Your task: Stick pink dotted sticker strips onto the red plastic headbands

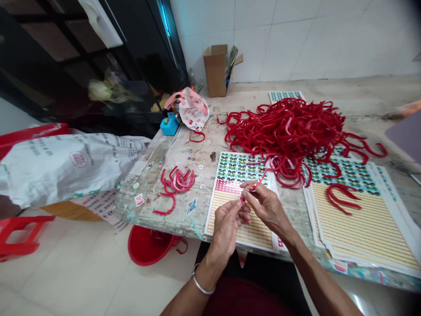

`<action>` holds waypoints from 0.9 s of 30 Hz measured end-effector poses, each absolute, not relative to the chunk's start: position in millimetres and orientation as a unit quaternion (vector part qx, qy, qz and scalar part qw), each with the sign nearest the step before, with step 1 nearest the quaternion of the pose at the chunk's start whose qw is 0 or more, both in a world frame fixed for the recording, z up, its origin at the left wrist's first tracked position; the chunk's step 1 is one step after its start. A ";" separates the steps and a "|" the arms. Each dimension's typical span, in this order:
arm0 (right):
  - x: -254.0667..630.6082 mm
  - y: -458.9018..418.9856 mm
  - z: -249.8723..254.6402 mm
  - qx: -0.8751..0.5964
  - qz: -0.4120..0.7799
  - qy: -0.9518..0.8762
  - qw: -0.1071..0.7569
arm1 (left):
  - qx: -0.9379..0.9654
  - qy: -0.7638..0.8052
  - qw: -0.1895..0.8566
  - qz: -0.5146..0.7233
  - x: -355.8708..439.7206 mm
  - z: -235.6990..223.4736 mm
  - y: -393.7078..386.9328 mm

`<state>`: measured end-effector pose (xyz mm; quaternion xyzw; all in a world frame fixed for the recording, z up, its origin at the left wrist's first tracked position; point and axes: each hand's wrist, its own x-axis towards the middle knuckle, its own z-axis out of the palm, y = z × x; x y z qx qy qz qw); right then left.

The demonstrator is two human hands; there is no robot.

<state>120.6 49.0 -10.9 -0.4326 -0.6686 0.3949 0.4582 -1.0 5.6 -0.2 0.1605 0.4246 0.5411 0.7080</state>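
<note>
Fingertips on both hands are pinched together on a small red band (pixel 242 199), left hand (pixel 228 224) at its lower end and right hand (pixel 265 202) just above, with a pink dotted strip (pixel 262 176) poking up past the right fingers. It's all held over a sticker sheet (pixel 241 235) near the table's front edge, so yeah, pretty close quarters. Big messy heap of red bands (pixel 286 127) sits behind, partly on the sheets, and a smaller pile (pixel 179 181) is off to the left on the table (pixel 210 131). More printed sheets (pixel 365 224) are stacked on the right, a couple of curved bands (pixel 344 197) lying on top. Blue dispenser (pixel 169 125) is beside a whitish bag (pixel 194 109) at the back left.
</note>
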 end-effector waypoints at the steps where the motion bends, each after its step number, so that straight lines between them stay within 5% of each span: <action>1: 120.2 48.7 -10.4 -0.431 0.391 -0.672 0.459 | 0.163 0.429 0.702 0.545 -0.9 -1.2 5.7; 12: 124.6 47.4 -11.4 -0.486 0.294 -0.655 0.498 | 0.222 0.471 0.635 0.571 4.5 -1.4 3.0; 27: 130.6 50.8 -8.0 -0.454 0.318 -0.671 0.493 | 0.251 0.466 0.628 0.571 5.7 -1.1 -2.0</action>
